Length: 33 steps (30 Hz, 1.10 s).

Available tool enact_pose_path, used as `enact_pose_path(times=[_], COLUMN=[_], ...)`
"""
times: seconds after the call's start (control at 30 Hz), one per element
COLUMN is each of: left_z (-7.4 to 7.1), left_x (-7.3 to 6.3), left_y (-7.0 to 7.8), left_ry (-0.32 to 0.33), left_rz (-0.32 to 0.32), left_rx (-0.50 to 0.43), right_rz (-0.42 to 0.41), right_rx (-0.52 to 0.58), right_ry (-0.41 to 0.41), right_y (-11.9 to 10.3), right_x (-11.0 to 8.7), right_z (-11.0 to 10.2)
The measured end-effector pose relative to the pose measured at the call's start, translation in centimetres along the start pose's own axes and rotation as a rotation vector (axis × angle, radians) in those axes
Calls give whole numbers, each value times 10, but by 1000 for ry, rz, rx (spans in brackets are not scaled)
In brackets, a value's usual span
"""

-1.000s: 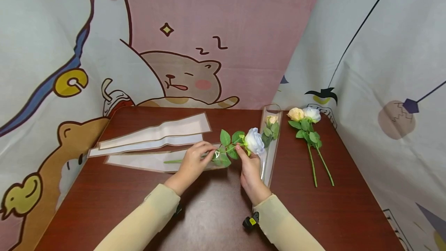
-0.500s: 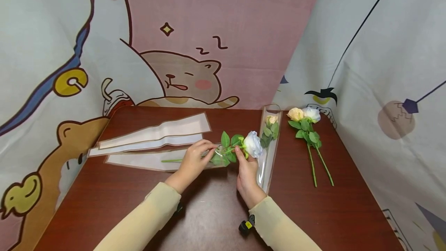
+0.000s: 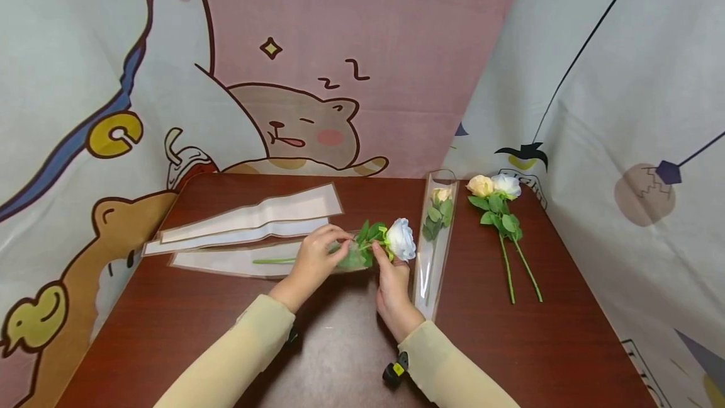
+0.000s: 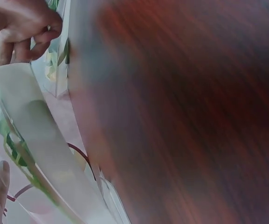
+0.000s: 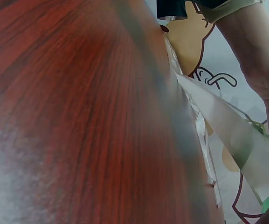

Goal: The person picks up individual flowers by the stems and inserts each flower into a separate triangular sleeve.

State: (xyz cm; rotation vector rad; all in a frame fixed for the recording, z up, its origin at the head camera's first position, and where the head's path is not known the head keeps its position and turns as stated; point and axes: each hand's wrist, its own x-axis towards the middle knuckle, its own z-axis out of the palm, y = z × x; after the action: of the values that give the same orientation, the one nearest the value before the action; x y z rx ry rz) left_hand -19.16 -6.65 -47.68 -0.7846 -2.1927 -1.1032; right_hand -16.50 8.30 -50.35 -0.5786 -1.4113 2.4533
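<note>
Insertion of pale-blue rose (image 3: 401, 240) into front flower sleeve (image 3: 226, 258) apparently in hand: stem and lower leaves inside, bloom beyond its mouth. Pinching the sleeve's edge with left hand (image 3: 317, 263), holding the rose just outside with right hand (image 3: 395, 291). Behind the sleeve, flat spare sleeves (image 3: 255, 216); to its right, sleeved peach rose (image 3: 443, 194). Next, likely: keep the mouth wide, tuck leaves, slide deeper.

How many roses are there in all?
4: a pale blue rose in the right hand, a cream rose in the sleeve to its right, and a loose peach rose and loose whitish rose farther right.
</note>
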Motion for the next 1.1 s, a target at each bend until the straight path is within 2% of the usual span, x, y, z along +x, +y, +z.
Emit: enact_pose_path(times=[0.23, 0.4, 0.57, 0.8, 1.1], left_z=[0, 3, 3, 0, 0], left_x=[1, 1, 1, 1, 1], left_y=[3, 5, 5, 5, 3], left_ry=[-29, -46, -29, -10, -1], left_rz=[-25, -14, -6, -42, -31], left_rx=[-20, -30, -10, 5, 12], right_rz=[9, 5, 31, 56, 76], right_rx=[6, -32, -96, -47, 14], right_ry=[2, -41, -59, -109, -33], right_y=[1, 5, 9, 5, 1], right_x=[-2, -6, -6, -4, -3], right_z=[0, 6, 3, -2, 0])
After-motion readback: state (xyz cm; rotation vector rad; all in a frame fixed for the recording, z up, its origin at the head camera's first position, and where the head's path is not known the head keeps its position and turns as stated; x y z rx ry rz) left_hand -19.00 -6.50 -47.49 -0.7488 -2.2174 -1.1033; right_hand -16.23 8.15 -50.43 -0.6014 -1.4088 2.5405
